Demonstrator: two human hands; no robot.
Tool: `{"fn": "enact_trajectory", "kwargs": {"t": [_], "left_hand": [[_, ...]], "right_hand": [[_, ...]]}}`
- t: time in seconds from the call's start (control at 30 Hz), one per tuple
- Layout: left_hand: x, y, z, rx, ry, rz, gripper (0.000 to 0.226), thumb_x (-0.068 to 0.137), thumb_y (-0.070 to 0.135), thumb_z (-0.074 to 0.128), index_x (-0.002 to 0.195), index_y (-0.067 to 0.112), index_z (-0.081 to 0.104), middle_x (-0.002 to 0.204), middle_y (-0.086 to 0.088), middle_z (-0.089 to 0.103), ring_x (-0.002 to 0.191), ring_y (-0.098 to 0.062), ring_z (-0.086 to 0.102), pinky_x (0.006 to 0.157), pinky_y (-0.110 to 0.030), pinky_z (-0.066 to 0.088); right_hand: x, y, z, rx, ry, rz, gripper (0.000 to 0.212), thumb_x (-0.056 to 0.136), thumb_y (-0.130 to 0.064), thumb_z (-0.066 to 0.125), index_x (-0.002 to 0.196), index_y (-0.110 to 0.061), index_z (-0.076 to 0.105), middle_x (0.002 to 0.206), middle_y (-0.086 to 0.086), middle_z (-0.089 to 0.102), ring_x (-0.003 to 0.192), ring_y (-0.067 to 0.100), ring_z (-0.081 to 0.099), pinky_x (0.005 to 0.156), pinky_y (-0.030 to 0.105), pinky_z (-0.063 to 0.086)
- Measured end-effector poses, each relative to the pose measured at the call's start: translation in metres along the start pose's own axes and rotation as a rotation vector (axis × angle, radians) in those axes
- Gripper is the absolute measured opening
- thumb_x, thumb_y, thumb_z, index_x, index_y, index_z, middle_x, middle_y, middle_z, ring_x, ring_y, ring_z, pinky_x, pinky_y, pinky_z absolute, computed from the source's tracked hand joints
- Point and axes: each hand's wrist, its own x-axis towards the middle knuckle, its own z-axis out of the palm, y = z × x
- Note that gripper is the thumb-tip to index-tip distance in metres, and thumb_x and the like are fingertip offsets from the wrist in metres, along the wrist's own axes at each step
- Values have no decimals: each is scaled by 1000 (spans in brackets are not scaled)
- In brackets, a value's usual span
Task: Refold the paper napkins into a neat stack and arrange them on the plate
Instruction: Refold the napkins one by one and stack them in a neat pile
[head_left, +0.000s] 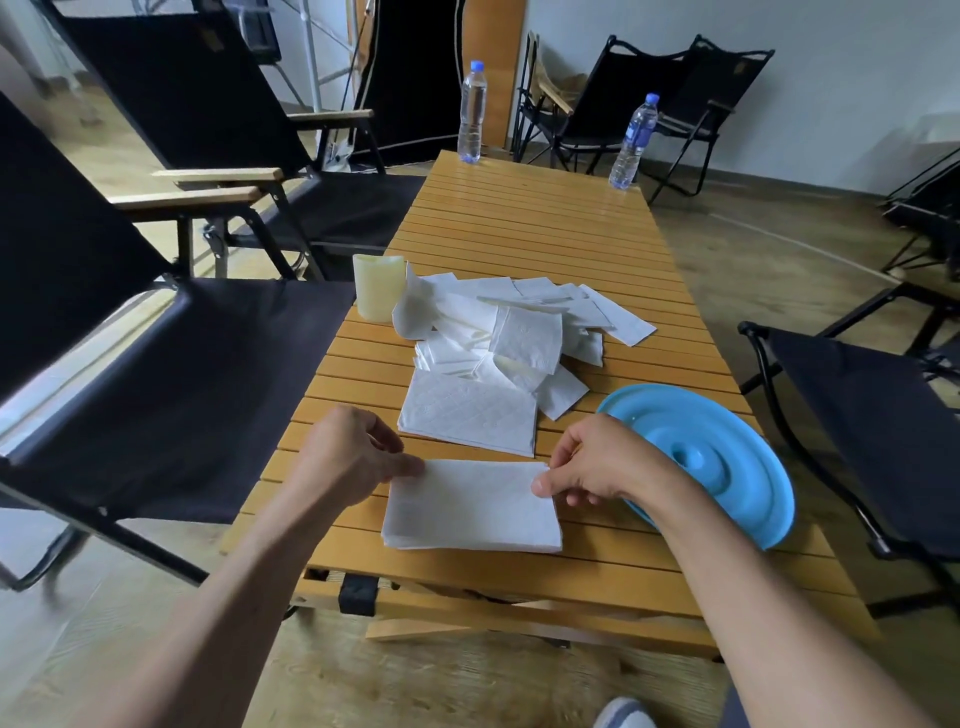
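1. Soft daylight came from the left and lit the floor (88, 140) brightly there.
2. The table (545, 208) showed a pale sheen at its far end.
3. The folded napkin (472, 506) looked nearly washed out, casting only a thin shadow.
4. Wide-angle bending curved the chair (156, 374) at the left edge.
5. The bottom edge was blurred.

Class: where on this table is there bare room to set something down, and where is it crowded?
Bare: the far slats of the wooden slatted table, between the heap of white paper napkins and the two clear plastic bottles. Crowded: the near end, where left hand and right hand pinch the folded white napkin beside the round blue plastic plate.
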Motion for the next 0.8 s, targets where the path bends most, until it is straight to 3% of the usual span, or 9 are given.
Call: {"fn": "enact_trajectory", "kwargs": {"t": [0.1, 0.2, 0.33, 0.43, 0.5, 0.57, 0.7, 0.8], "left_hand": [[1, -1, -1, 30, 11, -9, 29, 68, 33, 91, 78, 21, 66, 80, 2, 65, 69, -15, 59, 52, -23, 43], [5, -1, -2, -6, 36, 12, 27, 70, 31, 90, 81, 21, 67, 77, 3, 61, 64, -13, 54, 50, -23, 41], [11, 2, 2, -6, 145, 80, 9, 87, 33, 76, 88, 28, 68, 95, 8, 64, 75, -10, 58, 50, -19, 40], [17, 1, 9, 24, 200, 129, 10, 93, 28, 69, 102, 27, 74, 108, 1, 68, 84, -15, 60, 54, -17, 40], [22, -2, 12, 43, 205, 160, 13, 94, 27, 68, 106, 26, 75, 112, 0, 70, 84, -14, 60, 57, -18, 43], [25, -4, 15, 66, 209, 198, 15, 94, 27, 68, 108, 27, 75, 116, -1, 71, 90, -14, 61, 66, -23, 49], [25, -7, 18, 146, 230, 310, 17, 92, 29, 70, 108, 30, 74, 127, 5, 68, 118, -19, 61, 91, -33, 51], [25, -6, 18, 168, 219, 354, 20, 92, 29, 70, 111, 30, 75, 132, 7, 66, 125, -18, 57, 99, -37, 49]], "right_hand": [[5, 1, -1, -9, 159, -70, 27, 68, -36, 91, 74, -22, 69, 65, -6, 69, 61, 8, 62, 50, 22, 42], [12, -3, 4, -70, 344, -228, 15, 80, -36, 82, 91, -29, 75, 87, -14, 71, 82, 7, 64, 64, 21, 45], [25, -10, 15, -234, 302, -315, 20, 88, -34, 75, 107, -27, 77, 107, -7, 72, 94, 10, 64, 80, 27, 54], [32, -13, 16, -289, 284, -348, 17, 89, -33, 74, 103, -25, 78, 106, -6, 71, 92, 10, 63, 77, 26, 51], [34, -15, 16, -329, 277, -367, 10, 89, -28, 72, 87, -21, 79, 96, -3, 73, 85, 15, 64, 68, 28, 48], [35, -15, 16, -375, 273, -389, 22, 89, -24, 68, 70, -13, 73, 84, 5, 72, 80, 22, 66, 64, 34, 52], [35, -13, 14, -354, 281, -404, 22, 89, -25, 65, 74, -11, 73, 82, 6, 71, 80, 22, 66, 71, 40, 59], [36, -12, 11, -346, 288, -407, 21, 91, -27, 64, 82, -12, 76, 86, 1, 72, 84, 22, 66, 75, 41, 58]]}}
